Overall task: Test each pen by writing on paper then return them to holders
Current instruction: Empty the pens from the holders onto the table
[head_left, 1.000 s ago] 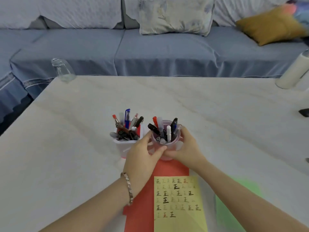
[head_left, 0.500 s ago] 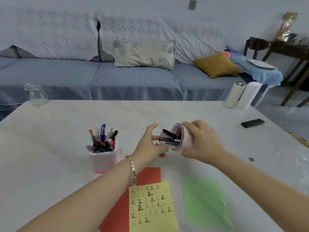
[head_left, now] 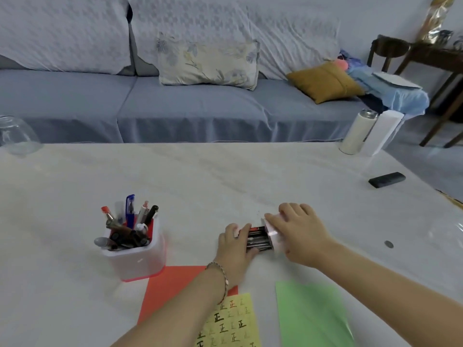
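Note:
A round pink holder (head_left: 273, 236) lies tipped on its side on the table, mouth to the left. My right hand (head_left: 299, 232) grips it from above. A bundle of pens (head_left: 258, 238) sticks out of its mouth, and my left hand (head_left: 234, 242) curls its fingers over their ends. A square pink-and-white holder (head_left: 139, 256) stands upright to the left, full of several pens (head_left: 129, 227). A yellow sheet (head_left: 229, 321) with written test marks lies at the near edge on a red sheet (head_left: 172, 286). A green sheet (head_left: 313, 314) lies to its right.
An upturned glass (head_left: 16, 136) stands at the table's far left. A white bottle (head_left: 357, 132) and a white box (head_left: 382, 132) stand at the far right corner, with a black remote (head_left: 387, 179) nearer. A coin (head_left: 388, 244) lies at right. A sofa runs behind.
The round holder was lifted from beside the square one, tipped sideways and brought down to the table further right. The pens now slide out into my left hand.

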